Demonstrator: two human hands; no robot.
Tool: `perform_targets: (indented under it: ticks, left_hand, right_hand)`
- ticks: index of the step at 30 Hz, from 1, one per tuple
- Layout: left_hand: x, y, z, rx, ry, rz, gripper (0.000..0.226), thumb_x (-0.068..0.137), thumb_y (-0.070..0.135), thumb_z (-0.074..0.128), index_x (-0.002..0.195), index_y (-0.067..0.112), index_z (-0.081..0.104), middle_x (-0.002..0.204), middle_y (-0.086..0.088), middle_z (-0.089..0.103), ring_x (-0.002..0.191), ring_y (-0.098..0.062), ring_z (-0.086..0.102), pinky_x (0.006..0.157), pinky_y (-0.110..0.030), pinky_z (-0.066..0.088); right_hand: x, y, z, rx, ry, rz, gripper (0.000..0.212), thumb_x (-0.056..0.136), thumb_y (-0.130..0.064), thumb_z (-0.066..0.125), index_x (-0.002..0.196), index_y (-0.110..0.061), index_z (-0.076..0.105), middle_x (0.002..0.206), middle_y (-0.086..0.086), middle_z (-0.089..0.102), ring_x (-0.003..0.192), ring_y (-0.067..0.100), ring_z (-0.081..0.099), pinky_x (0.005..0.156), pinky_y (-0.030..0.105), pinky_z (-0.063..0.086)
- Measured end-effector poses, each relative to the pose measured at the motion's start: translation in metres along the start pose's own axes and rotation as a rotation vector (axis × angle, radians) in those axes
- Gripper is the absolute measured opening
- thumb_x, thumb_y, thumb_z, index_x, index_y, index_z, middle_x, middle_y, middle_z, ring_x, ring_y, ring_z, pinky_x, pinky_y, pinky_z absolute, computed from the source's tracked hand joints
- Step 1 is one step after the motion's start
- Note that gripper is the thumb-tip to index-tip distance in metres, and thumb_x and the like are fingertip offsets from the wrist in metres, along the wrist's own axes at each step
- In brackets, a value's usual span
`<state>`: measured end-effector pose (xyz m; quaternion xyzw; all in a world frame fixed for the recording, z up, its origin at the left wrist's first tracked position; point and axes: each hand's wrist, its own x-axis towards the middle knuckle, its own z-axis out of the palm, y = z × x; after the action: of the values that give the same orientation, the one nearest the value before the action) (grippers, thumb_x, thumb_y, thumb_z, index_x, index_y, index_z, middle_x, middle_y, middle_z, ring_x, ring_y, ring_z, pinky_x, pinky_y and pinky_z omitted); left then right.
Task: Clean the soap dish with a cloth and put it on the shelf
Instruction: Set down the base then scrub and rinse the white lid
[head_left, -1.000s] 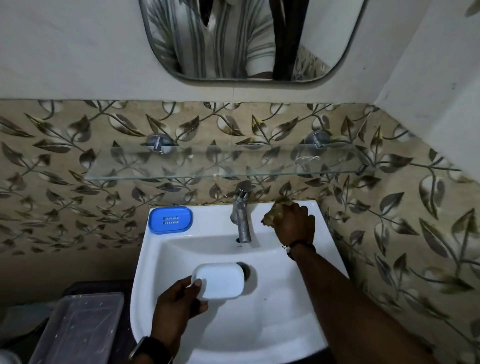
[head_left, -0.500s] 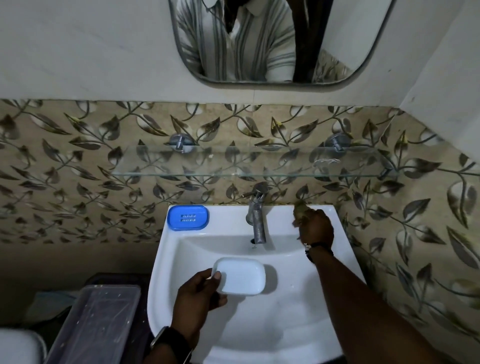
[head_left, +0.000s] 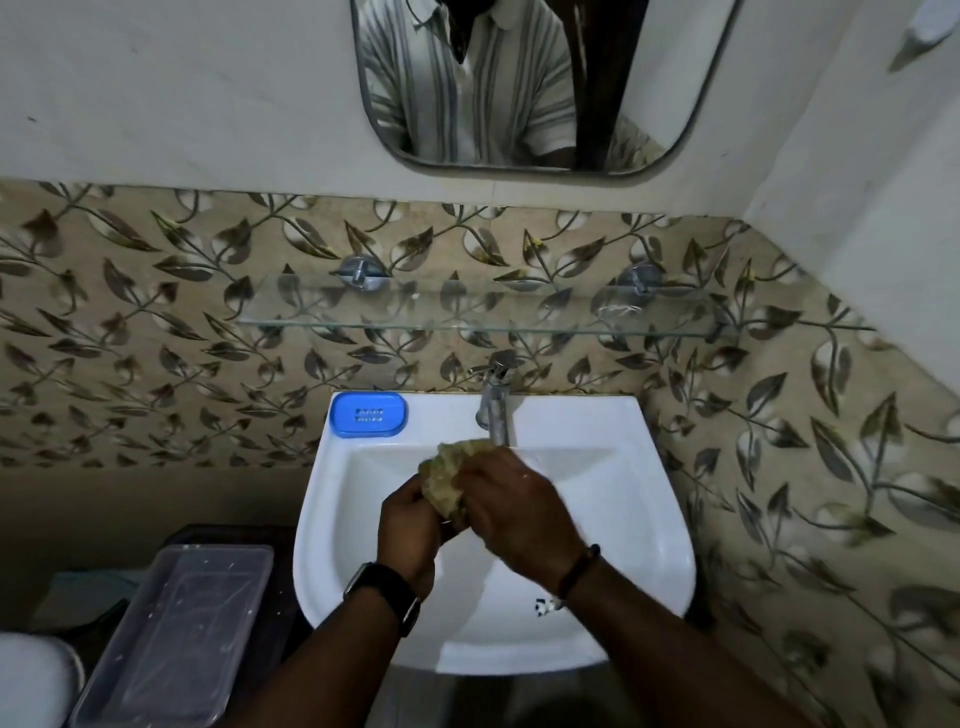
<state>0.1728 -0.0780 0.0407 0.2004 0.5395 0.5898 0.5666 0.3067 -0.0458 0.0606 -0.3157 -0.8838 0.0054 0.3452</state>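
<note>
The fingers (head_left: 480, 470) of the right hand (head_left: 519, 514) are curled over a bunched yellowish cloth (head_left: 444, 480), gripping it from the right and from above. The left hand (head_left: 410, 525) meets it from the other side, its fingers (head_left: 415, 493) bent round the cloth's lower left part. Whether anything lies inside the bundle cannot be told. Both hands are over the middle of the sink (head_left: 628, 421), in front of the tap (head_left: 496, 410), and the top of the cloth reaches up beside the spout.

A blue soap dish (head_left: 369, 414) lies flat on the sink's rear left corner, well apart from the hands. A glass shelf (head_left: 467, 309) runs along the tiled wall above the tap, below a mirror (head_left: 670, 78). A dark watch (head_left: 384, 592) is on the left wrist and a dark band (head_left: 579, 569) on the right. A clear plastic box (head_left: 176, 629) stands left of the sink.
</note>
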Motion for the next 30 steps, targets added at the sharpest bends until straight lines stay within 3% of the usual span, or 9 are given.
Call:
perform_targets:
  ticks: [3, 7, 12, 16, 18, 20, 24, 27, 30]
  left_hand:
    - [-0.006, 0.003, 0.0, -0.062, 0.006, 0.003, 0.023, 0.096, -0.002, 0.057, 0.098, 0.011, 0.076, 0.09, -0.01, 0.079, 0.079, -0.023, 0.072, 0.068, -0.032, 0.061]
    - [-0.004, 0.006, -0.006, -0.008, 0.031, 0.004, 0.023, 0.094, -0.006, 0.056, 0.099, 0.005, 0.075, 0.086, -0.015, 0.074, 0.075, -0.028, 0.064, 0.071, -0.035, 0.055]
    - [-0.001, 0.007, -0.018, 0.076, 0.017, 0.042, 0.019, 0.096, 0.001, 0.058, 0.106, 0.001, 0.074, 0.093, -0.02, 0.076, 0.081, -0.032, 0.068, 0.074, -0.038, 0.058]
    - [-0.001, 0.007, -0.021, 0.097, 0.002, 0.088, 0.018, 0.1, 0.01, 0.058, 0.1, 0.0, 0.073, 0.09, -0.02, 0.076, 0.084, -0.034, 0.071, 0.078, -0.042, 0.063]
    - [-0.001, 0.007, -0.019, 0.062, 0.041, 0.092, 0.017, 0.1, 0.011, 0.06, 0.096, 0.001, 0.073, 0.086, -0.016, 0.074, 0.083, -0.031, 0.07, 0.077, -0.042, 0.063]
    - [-0.001, 0.006, -0.018, 0.034, 0.055, 0.079, 0.016, 0.099, 0.012, 0.061, 0.097, 0.002, 0.073, 0.09, -0.017, 0.075, 0.086, -0.033, 0.07, 0.078, -0.042, 0.064]
    - [0.001, 0.012, -0.016, 0.066, -0.011, 0.051, 0.02, 0.101, 0.007, 0.055, 0.11, 0.004, 0.073, 0.103, -0.02, 0.077, 0.09, -0.032, 0.074, 0.074, -0.035, 0.063]
    - [0.003, 0.017, -0.018, 0.106, -0.038, 0.039, 0.023, 0.1, 0.003, 0.052, 0.107, 0.006, 0.074, 0.1, -0.019, 0.077, 0.084, -0.026, 0.072, 0.071, -0.033, 0.061]
    - [0.009, 0.02, -0.022, 0.105, -0.042, 0.026, 0.02, 0.1, 0.003, 0.054, 0.108, 0.0, 0.071, 0.101, -0.025, 0.076, 0.091, -0.036, 0.074, 0.079, -0.04, 0.063]
  right_hand:
    - [-0.007, -0.008, 0.013, -0.007, -0.028, 0.011, 0.022, 0.082, 0.0, 0.067, 0.101, -0.009, 0.072, 0.104, 0.009, 0.07, 0.109, 0.025, 0.056, 0.101, 0.033, 0.045]
    - [-0.004, -0.01, 0.011, -0.01, -0.072, 0.055, 0.017, 0.081, -0.003, 0.065, 0.096, -0.011, 0.07, 0.099, 0.007, 0.068, 0.097, 0.022, 0.053, 0.085, 0.034, 0.049]
    - [0.006, -0.009, 0.01, 0.053, -0.174, 0.142, 0.012, 0.088, -0.018, 0.06, 0.096, -0.018, 0.07, 0.1, 0.002, 0.071, 0.098, 0.022, 0.058, 0.086, 0.037, 0.051]
    - [0.007, 0.0, 0.003, -0.018, -0.251, 0.227, 0.036, 0.073, -0.006, 0.069, 0.104, -0.024, 0.071, 0.104, -0.004, 0.073, 0.095, 0.024, 0.065, 0.068, 0.031, 0.055]
    - [0.005, 0.006, 0.003, -0.142, -0.269, 0.284, 0.038, 0.064, -0.001, 0.075, 0.097, -0.019, 0.072, 0.093, 0.001, 0.071, 0.088, 0.029, 0.068, 0.059, 0.031, 0.054]
    - [0.007, 0.008, 0.003, -0.161, -0.269, 0.306, 0.039, 0.068, -0.002, 0.073, 0.102, -0.021, 0.073, 0.096, 0.002, 0.07, 0.093, 0.028, 0.068, 0.067, 0.031, 0.054]
    - [0.011, -0.011, 0.002, 0.246, -0.318, 0.247, 0.055, 0.091, -0.015, 0.046, 0.141, -0.038, 0.052, 0.145, -0.006, 0.053, 0.134, 0.014, 0.045, 0.112, 0.025, 0.038]
    - [0.009, -0.005, 0.009, 0.344, -0.328, 0.195, 0.051, 0.092, -0.012, 0.044, 0.14, -0.024, 0.057, 0.146, 0.003, 0.052, 0.139, 0.02, 0.042, 0.117, 0.032, 0.035]
    - [0.014, 0.008, 0.008, 0.432, -0.263, 0.226, 0.046, 0.089, -0.002, 0.058, 0.132, -0.017, 0.064, 0.144, -0.008, 0.056, 0.138, 0.0, 0.044, 0.115, 0.022, 0.035]
